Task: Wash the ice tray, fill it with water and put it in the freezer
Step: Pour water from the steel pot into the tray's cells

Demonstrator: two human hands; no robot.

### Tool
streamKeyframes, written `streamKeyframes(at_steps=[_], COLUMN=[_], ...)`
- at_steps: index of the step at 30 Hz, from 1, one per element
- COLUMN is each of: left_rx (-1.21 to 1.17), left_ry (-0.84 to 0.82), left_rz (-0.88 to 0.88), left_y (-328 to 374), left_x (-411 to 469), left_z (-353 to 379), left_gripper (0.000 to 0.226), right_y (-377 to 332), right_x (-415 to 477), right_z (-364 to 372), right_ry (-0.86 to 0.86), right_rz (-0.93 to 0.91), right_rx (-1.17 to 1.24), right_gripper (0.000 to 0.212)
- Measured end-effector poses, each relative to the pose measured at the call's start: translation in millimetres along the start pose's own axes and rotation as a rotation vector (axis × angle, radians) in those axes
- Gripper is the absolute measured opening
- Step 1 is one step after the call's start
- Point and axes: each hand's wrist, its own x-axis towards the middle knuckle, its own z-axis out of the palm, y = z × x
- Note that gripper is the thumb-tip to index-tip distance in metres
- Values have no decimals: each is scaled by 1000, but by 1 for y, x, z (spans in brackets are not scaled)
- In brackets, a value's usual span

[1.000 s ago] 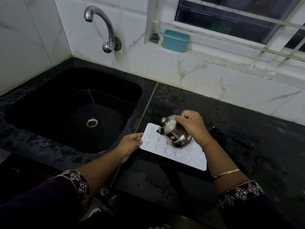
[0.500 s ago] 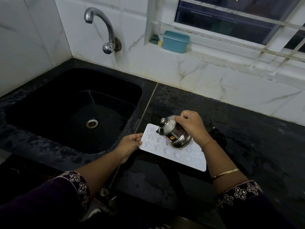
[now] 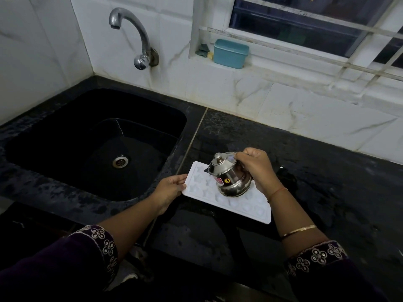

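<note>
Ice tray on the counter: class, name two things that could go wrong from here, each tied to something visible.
1. The right hand holds the steel pot tilted over the ice tray; its small moulds could overflow onto the black counter.
2. The left hand pinches only one tray edge; lifted that way, the shallow tray may tilt and spill.

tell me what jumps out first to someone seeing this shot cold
The white tray stands out on the black counter, with a steel pot tilted over it in the right hand and the left hand holding the tray's left edge. Next comes the black sink to the left under a wall tap, then a teal box on the ledge.
</note>
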Motion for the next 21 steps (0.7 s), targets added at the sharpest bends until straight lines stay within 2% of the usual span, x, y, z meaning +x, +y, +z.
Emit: streamKeyframes(at_steps=[12, 21], left_rx=[18, 19], left_ry=[-70, -112], left_rz=[-7, -22], left_y=[1, 4], left_x=[-2, -5], left_z=[-4, -9], left_gripper=[50, 51], right_y=[-1, -6], right_x=[-14, -22], right_z=[5, 13], right_ry=[-66, -34], right_rz=[-46, -19], right_rx=[-104, -131], right_gripper=[40, 41])
